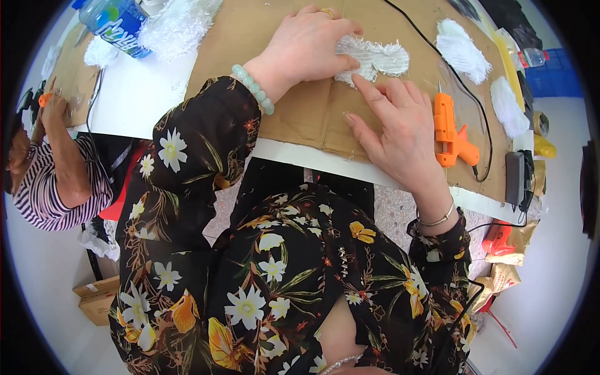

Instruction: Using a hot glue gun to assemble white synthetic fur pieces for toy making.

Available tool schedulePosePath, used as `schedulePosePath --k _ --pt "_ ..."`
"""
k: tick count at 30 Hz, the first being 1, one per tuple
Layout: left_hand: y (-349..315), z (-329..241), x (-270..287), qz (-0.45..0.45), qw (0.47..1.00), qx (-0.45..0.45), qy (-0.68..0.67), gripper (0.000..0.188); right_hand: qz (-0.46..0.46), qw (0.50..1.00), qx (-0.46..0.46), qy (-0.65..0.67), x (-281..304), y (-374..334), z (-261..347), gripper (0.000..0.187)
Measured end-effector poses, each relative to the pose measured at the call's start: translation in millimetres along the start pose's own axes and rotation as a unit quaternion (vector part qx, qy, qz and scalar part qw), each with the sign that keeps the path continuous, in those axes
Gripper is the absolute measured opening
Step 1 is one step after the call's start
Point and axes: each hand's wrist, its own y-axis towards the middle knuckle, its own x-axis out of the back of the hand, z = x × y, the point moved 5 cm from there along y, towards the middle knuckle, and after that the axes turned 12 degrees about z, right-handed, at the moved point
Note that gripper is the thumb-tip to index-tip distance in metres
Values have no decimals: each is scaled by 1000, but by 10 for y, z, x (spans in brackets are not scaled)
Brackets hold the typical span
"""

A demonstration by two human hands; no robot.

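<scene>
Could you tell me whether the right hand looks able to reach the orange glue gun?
Probably yes: the orange glue gun lies just right of the right hand, with nothing visible between them.

The left grip (306, 47) is covering the near end of the white fringed piece (381, 59) up around 1 o'clock, so I honestly can't tell if the thumb's pinching it or just resting there. Top edge chops off the blue bottle (115, 26) at 10, plus the white fluffy heap (178, 28) at 11 and the cardboard (240, 37) at 12. Over at 9 the black rim eats part of the person in stripes (65, 181), and their orange thing (44, 100) is too tiny to make out.
</scene>
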Motion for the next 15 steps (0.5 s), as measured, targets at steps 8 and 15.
schedulePosePath --k 8,15 --pt "10 29 2 7 1000 16 -5 45 41 998 -7 -53 -104 89 5 40" --pt "12 100 -44 -4 1000 20 9 46 50 997 5 -60 -126 114 17 37"
